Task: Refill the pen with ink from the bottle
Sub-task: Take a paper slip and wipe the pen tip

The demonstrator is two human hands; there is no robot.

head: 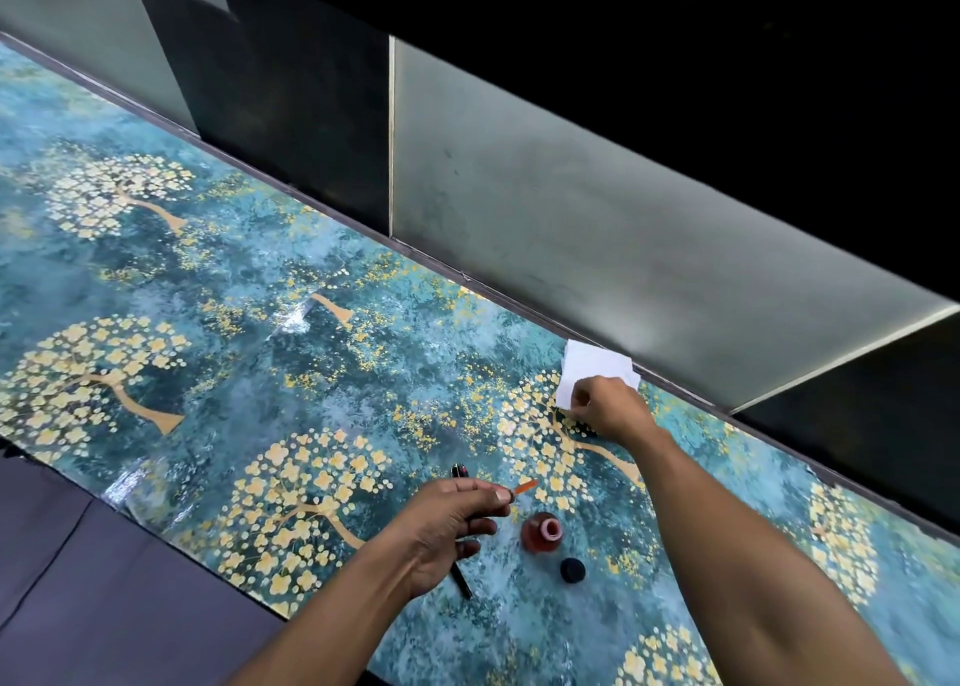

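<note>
Our left hand point(447, 524) pinches a thin orange refill tube point(522, 488) between thumb and forefinger; the tube's long axis points away from the hand, up and to the right, its free tip hanging over the bench point(208, 280) just above-left of the ink bottle point(543, 531). The bottle stands open, uncapped, immediately right of the left hand's fingertips; its black cap point(572, 569) lies just beyond it, nearer our body. A dark pen barrel point(462, 581) lies on the bench under the left hand, partly hidden by the palm, and a second dark pen part point(460, 471) shows just past the knuckles.

Our right hand point(605, 406) is stretched well forward, arm nearly straight, fingers curled round the near edge of a white tissue point(592, 368) by the back wall. It is well apart from the bottle.

Judgement: the left hand is much the nearer to the bottle. The tube's tip sits a short drop and slight rightward shift from the bottle mouth. The tissue is likely meant for wiping.
</note>
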